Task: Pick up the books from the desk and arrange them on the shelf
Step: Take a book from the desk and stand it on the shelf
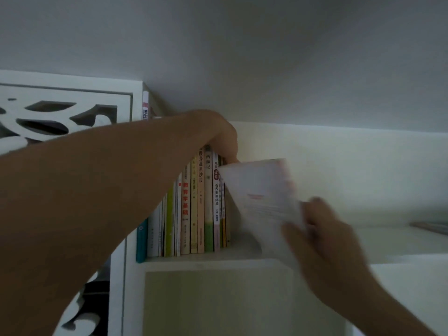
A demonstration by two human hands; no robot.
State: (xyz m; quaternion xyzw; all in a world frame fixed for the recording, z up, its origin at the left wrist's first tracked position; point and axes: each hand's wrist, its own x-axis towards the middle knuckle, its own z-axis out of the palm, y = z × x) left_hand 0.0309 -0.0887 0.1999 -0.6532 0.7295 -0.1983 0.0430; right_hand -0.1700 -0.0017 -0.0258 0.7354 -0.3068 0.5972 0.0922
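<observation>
A row of upright books [194,209] stands on the white shelf [218,259], spines facing me. My left hand [221,134] reaches across and rests on the tops of the rightmost books, fingers curled over them. My right hand [322,236] grips a white book [261,200] with red print by its lower right corner. The book is tilted, its top left corner against the row's right end and close to my left fingers. It is blurred by motion.
To the right of the row the white shelf board [375,241] continues, with a flat dark object [431,227] lying at the far right. A white carved panel [60,117] stands at left. Below the shelf is an open compartment [218,301].
</observation>
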